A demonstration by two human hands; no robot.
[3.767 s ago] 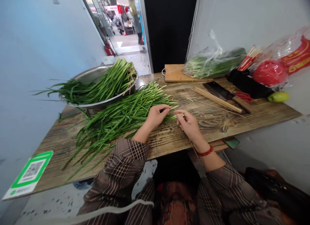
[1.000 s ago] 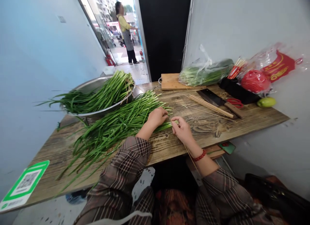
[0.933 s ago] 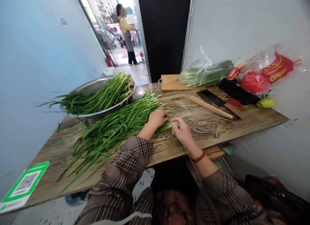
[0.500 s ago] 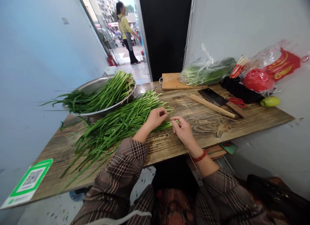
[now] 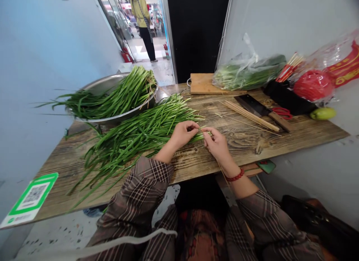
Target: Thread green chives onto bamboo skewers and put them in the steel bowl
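From here I see the person's left hand [image 5: 184, 134] at the centre of the frame, over the pale ends of a loose heap of long, flat green chives [image 5: 146, 130] spread across the brown wood-grain table [image 5: 185, 161]. Its thumb and forefinger are drawn close together; whether they grip a stalk, I can't tell. Just to its right, the right hand [image 5: 216, 141], with a red beaded bracelet [image 5: 235, 175] at the wrist, pinches a thin tan wooden skewer [image 5: 223, 171] that slants down past the table edge; pale stalk ends lie right by its fingertips. Left of centre, a round silvery metal basin [image 5: 103, 83] holds more green chives [image 5: 120, 92]. Right of centre, a bundle of tan skewers [image 5: 252, 117] lies alongside a dark-bladed, wooden-handled cleaver [image 5: 251, 104]. A person in a yellow top [image 5: 140, 10] stands in the doorway, upper left.
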